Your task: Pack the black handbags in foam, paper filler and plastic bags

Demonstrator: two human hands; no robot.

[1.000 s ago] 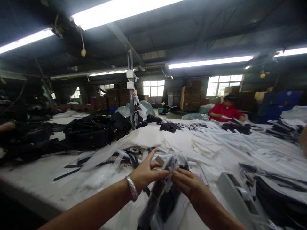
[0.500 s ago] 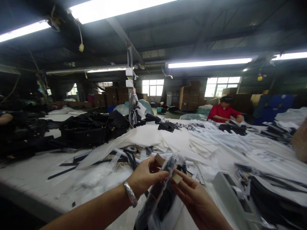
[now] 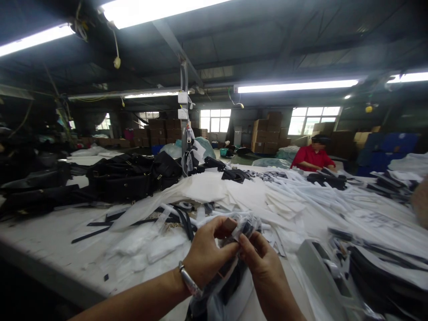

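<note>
My left hand (image 3: 207, 254), with a silver bracelet on its wrist, is closed around the top of a clear plastic bag (image 3: 244, 224) that holds a black strap (image 3: 230, 278). A small brown piece of tape (image 3: 230, 223) shows above its thumb. My right hand (image 3: 259, 263) pinches the same bag top from the right, fingers pressed together. The bag and strap hang down between my forearms over the white table (image 3: 50, 245).
White sheets and strips (image 3: 254, 196) cover the table's middle. Black bags (image 3: 123, 180) are piled at the left, black straps (image 3: 384, 263) and a grey tape dispenser (image 3: 317, 267) at the right. A person in a red top (image 3: 312, 157) works at the far side. Cardboard boxes (image 3: 267, 133) stand behind.
My right hand has turned from palm-up to pinching the bag top. Both hands have closed in together around the plastic, and the brown piece has moved under my left fingers.
</note>
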